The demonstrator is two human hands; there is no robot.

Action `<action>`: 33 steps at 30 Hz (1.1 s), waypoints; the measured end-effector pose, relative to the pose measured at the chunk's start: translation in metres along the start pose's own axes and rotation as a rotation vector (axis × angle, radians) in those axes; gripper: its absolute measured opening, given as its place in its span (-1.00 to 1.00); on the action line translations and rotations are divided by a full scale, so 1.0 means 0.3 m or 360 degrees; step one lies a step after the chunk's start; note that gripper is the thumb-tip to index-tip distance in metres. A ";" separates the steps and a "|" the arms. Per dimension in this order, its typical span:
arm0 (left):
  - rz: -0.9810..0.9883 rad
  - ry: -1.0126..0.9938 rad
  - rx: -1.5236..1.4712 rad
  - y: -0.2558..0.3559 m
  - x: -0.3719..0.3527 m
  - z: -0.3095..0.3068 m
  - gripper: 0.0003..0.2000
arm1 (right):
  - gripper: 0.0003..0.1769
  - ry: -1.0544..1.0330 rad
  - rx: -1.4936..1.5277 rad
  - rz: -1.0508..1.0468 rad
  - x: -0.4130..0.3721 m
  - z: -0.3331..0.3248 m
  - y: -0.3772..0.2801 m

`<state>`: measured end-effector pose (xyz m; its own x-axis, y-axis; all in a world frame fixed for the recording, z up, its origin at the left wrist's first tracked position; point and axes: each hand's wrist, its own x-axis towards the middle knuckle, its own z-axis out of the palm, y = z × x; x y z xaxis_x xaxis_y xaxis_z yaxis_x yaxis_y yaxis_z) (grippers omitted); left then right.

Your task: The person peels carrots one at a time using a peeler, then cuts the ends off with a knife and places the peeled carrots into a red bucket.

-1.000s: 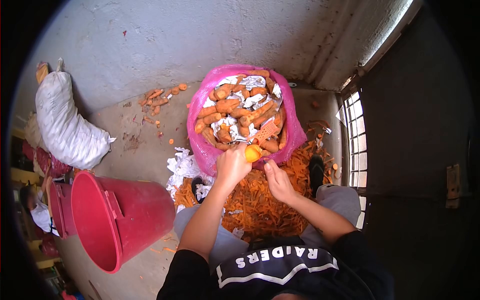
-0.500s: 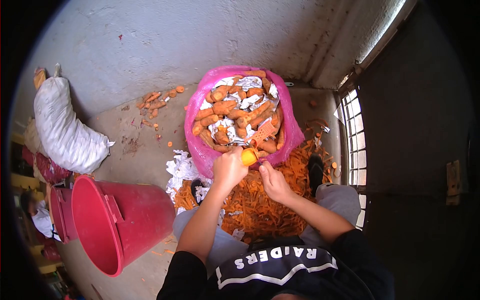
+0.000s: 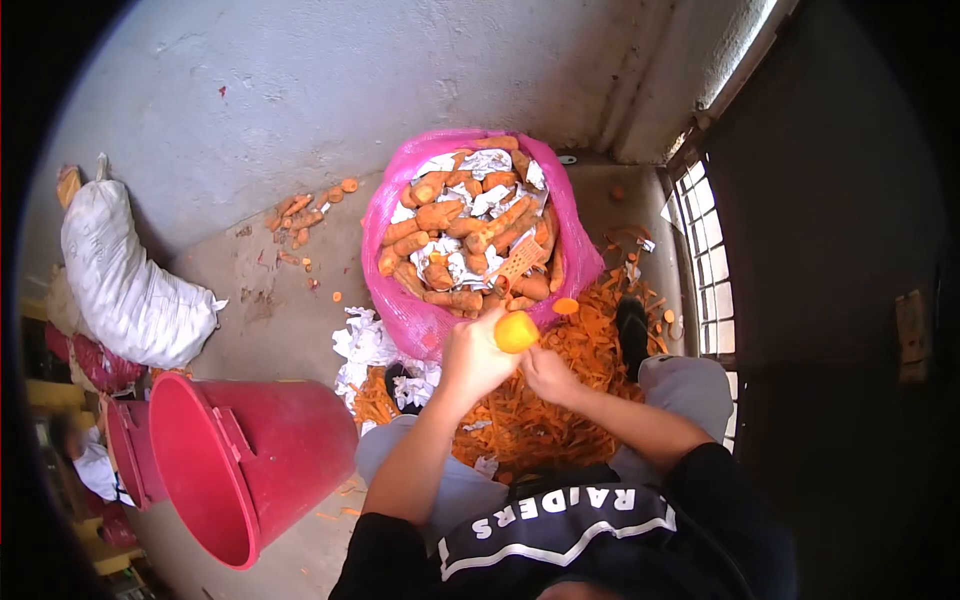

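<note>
My left hand [image 3: 476, 356] is closed around a carrot, whose bright yellow-orange cut end [image 3: 516, 332] faces up at me. Right beside it, my right hand [image 3: 549, 375] has its fingers curled in; whatever they hold is hidden. A round orange carrot slice [image 3: 566, 306] shows just beyond my hands, apart from both. In front of them stands an open pink mesh sack [image 3: 390, 310] filled with unpeeled-looking carrots [image 3: 440, 215] and crumpled white paper [image 3: 490, 160]. An orange perforated strip [image 3: 519, 260] lies over the carrots at the sack's near side.
Orange peelings [image 3: 530, 430] cover the floor between my feet. At left, a large red bin [image 3: 290, 450] lies tilted towards me, near a full white sack [image 3: 130, 270] by the wall. Loose carrot pieces [image 3: 298, 215] lie near the wall. A person [image 3: 95, 465] is at far left.
My hands have drawn slightly closer to my body. The carrot's cut end now shows larger, and a slice appears separate beyond it. The right hand has turned, fingers curled in.
</note>
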<state>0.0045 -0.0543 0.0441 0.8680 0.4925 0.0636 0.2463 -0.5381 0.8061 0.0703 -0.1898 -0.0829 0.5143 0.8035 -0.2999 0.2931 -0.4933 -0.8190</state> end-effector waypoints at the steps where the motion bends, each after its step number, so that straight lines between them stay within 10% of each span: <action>1: -0.0037 0.0028 -0.0054 -0.022 0.004 -0.012 -0.81 | -0.54 0.0110 0.0048 -0.0117 -0.001 0.023 0.018; 9: -0.0328 0.0076 -0.0199 -0.169 -0.038 -0.030 -0.71 | -0.55 0.0439 0.0372 -0.0048 0.067 -0.094 -0.055; 23: -0.0263 -0.0005 -0.1160 -0.305 -0.030 -0.010 -0.54 | -0.50 0.0468 -0.1044 -0.0250 0.366 -0.156 -0.079; 33: -0.0207 0.0951 -0.0961 -0.186 -0.280 -0.379 -0.67 | -0.75 0.0396 -0.1137 -0.0543 0.229 -0.109 -0.324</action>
<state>-0.1311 0.0121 0.0607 0.4343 0.8938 0.1117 -0.0908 -0.0799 0.9927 0.1036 -0.0974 -0.0079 0.4430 0.8915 0.0942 0.8635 -0.3961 -0.3121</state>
